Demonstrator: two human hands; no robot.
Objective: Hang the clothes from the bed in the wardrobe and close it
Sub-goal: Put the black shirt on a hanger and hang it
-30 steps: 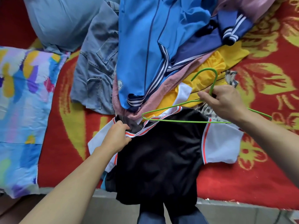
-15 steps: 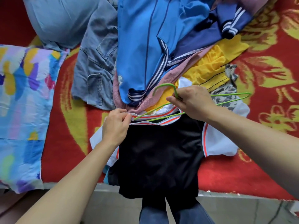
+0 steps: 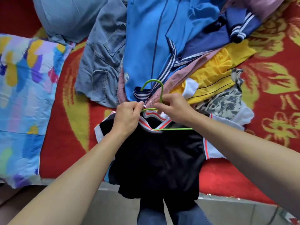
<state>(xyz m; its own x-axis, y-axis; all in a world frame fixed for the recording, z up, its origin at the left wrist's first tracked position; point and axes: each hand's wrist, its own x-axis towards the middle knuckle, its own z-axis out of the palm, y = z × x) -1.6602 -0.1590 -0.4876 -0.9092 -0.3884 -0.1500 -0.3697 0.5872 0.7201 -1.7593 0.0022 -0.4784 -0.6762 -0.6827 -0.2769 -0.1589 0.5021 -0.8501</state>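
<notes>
1. Two bare forearms of mine reach out from the bottom corners, above my jeans (image 3: pixel 186 215) and a strip of grey floor (image 3: pixel 113 205).
2. One black shirt (image 3: pixel 159 156) lies at the near edge of the bed, its hem hanging over the side towards my knees, its white sleeves spread on the red blanket (image 3: pixel 65 127) with yellow flowers.
3. My left hand (image 3: pixel 128 117) pinches the shirt's white-and-orange striped collar (image 3: pixel 146 123) between thumb and fingertips, right beside the wire.
4. My right hand (image 3: pixel 175 109), fingers curled, grips the green hanger (image 3: pixel 161 93) at the neck below its hook. The hook stands clear above both hands, and the lower bar shows through the neck opening, so part of the hanger sits inside the shirt.
5. Behind the hands the rest of the clothes lie heaped on the bed: a grey-and-white patterned garment (image 3: pixel 225 103) and a yellow garment (image 3: pixel 215 73) to the right, a pink garment (image 3: pixel 175 78) under a bright blue jacket (image 3: pixel 146 38) with striped trim, and a denim shirt (image 3: pixel 100 62) to the left.
6. Farther left a many-coloured pillow (image 3: pixel 24 95) rests on the blanket, with a pale blue pillow (image 3: pixel 65 17) at the far edge.
</notes>
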